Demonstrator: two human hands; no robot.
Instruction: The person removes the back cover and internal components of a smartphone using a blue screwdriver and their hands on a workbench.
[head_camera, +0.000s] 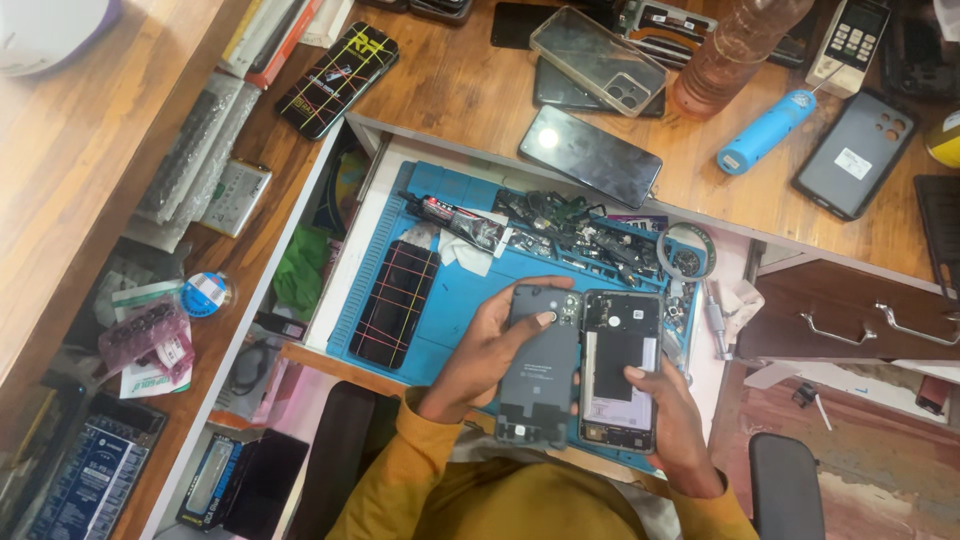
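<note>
The left hand (480, 355) grips a dark grey back cover (540, 365), fingers curled around its left edge and the thumb pressed flat on its upper face near the camera cut-out. The right hand (672, 420) holds an opened phone body (620, 370), inner parts exposed, with the thumb on its lower face and the fingers wrapped behind the right edge. Both parts are held upright side by side, long axes parallel and running away from the person, with their inner edges touching or just beside each other; which one cannot be told. The cover lies to the left of the phone body, so each hand is nearest its own part. Both are held above a blue work mat (455, 300) on the bench (470, 95). On the mat, a black phone (395, 303) lies well to the left, and loose small parts (570, 225) lie beyond the hands.
</note>
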